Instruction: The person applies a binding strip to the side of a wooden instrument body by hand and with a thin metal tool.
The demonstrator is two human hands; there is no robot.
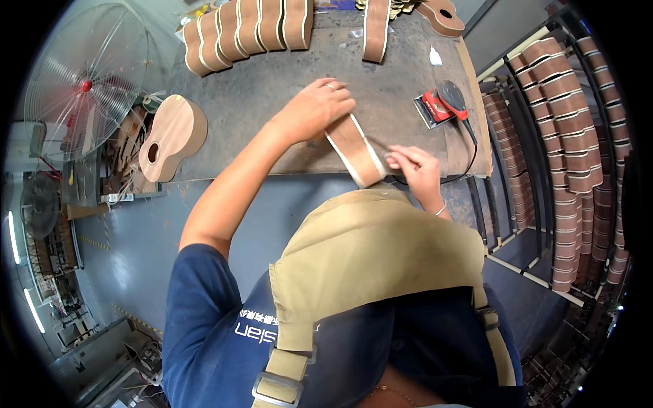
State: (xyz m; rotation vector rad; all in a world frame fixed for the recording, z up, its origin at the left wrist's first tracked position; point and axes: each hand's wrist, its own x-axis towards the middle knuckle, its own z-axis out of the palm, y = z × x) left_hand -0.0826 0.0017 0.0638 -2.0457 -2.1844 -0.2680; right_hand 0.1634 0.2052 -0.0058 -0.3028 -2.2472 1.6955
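My left hand (314, 110) is closed over the far end of a curved wooden ukulele side frame (357, 146), brown with pale lining along its edges. The frame's near end reaches over the table's front edge, close to my apron (381, 238). In a pinch, my right hand (418, 173) holds a thin, dark, slender tool (378, 143) whose tip lies at the frame's right edge. Its exact kind is blurred and too small to tell.
On the worn worktable (272, 81) stand several more side frames (248, 30) and a single frame (376, 30). A ukulele body (173, 136) lies left. At right are a red sander (441, 105) with its cord and a white bottle (435, 56). Loaded racks (564, 122) stand beyond; a fan (87, 86) is left.
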